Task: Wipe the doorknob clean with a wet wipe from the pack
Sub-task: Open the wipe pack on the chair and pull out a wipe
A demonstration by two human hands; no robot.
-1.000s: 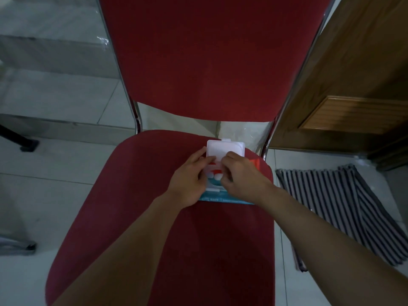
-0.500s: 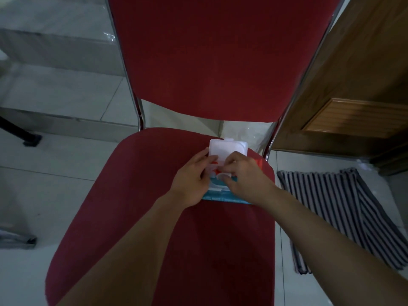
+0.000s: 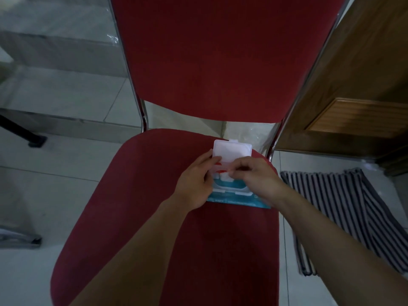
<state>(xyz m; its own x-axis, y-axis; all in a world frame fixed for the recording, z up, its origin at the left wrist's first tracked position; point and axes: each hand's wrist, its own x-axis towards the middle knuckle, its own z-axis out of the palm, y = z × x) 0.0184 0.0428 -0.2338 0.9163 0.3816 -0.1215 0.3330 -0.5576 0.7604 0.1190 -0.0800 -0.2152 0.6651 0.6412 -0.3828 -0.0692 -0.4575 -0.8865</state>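
Observation:
The blue wet wipe pack (image 3: 231, 192) lies on the back right part of the red chair seat (image 3: 154, 206). Its white flip lid (image 3: 231, 151) stands open, pointing away from me. My left hand (image 3: 196, 182) grips the pack's left side and holds it down. My right hand (image 3: 258, 180) covers the right side, with thumb and forefinger pinched at the opening on a small white tip of a wet wipe (image 3: 225, 176). No doorknob is in view.
The chair's red backrest (image 3: 220, 58) rises right behind the pack, framed by chrome tubes. A brown wooden door (image 3: 364, 74) with a vent panel stands at the right. A striped mat (image 3: 344, 206) lies on the tiled floor beside the chair.
My right fingers have lifted slightly off the pack and pinched together at the opening, uncovering more of the blue top. The left hand has kept its hold.

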